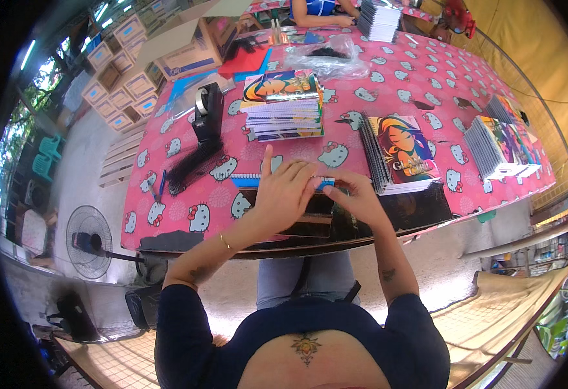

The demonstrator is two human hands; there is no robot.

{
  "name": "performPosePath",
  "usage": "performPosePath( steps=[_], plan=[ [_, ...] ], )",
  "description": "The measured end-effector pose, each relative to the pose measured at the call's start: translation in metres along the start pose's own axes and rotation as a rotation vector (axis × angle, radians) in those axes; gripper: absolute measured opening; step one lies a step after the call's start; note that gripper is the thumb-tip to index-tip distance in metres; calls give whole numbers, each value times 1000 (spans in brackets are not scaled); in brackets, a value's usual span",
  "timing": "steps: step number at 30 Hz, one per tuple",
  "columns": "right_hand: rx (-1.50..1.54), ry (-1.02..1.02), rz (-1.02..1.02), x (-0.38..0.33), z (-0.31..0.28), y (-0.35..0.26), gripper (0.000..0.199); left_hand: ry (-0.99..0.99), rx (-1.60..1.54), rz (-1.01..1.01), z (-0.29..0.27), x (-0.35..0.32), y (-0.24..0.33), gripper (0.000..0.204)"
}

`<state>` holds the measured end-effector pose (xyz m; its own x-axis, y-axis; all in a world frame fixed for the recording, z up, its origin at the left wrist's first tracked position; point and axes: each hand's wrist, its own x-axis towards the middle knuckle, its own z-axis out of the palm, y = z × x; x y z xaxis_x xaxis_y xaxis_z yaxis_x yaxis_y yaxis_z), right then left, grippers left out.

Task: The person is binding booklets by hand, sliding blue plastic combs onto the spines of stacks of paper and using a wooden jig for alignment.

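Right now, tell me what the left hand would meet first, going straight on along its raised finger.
The left hand would likely meet the stack of notebooks first, though this single view leaves the hand's height and the gap between them unclear.

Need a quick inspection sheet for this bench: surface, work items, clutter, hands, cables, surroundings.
Surface: pink cat-print tablecloth, creases hard to judge.
Work items: blue-edged spiral notebook under the hands; left notebook stack beyond it; right notebook stack beside.
Clutter: black tape dispenser, clear plastic bag.
Hands: left hand over the notebook; right hand at its right end; grip unclear.
Cables: thin dark line, possibly cable, against yellow tarp.
Surroundings: fan, cartons, co-worker's arm.
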<state>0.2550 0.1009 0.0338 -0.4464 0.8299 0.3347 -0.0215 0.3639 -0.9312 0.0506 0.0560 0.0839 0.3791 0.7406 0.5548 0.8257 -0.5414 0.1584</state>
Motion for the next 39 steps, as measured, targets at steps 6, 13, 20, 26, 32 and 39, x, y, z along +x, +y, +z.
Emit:
performPosePath(
  steps=[6, 13, 20, 26, 32, 39],
  plan=[
    [-41, -129, 130, 14, -35, 1, 24, 84, -138, 24, 8, 6, 0, 17],
    [-81, -153, -78, 28, -32, -10, 11, 62, -184, -6, 7, 6, 0, 19],
    [-476, 327, -333, 2, 14, -49, 25, 84, -179, -37, -29, 5, -8, 22],
    [-342, 534, -412, -28, 21, -117, 51, 83, -681, 205, -115, 50, 66, 29],
    [94, 554, 9, -1, -159, -68, 51, 306, -674, -257, -52, 62, -51, 21],
    [-909, 490, 144, -5, -249, 36, 42, 273, -165, -117, 11, 77, -128, 25]
  ],
)
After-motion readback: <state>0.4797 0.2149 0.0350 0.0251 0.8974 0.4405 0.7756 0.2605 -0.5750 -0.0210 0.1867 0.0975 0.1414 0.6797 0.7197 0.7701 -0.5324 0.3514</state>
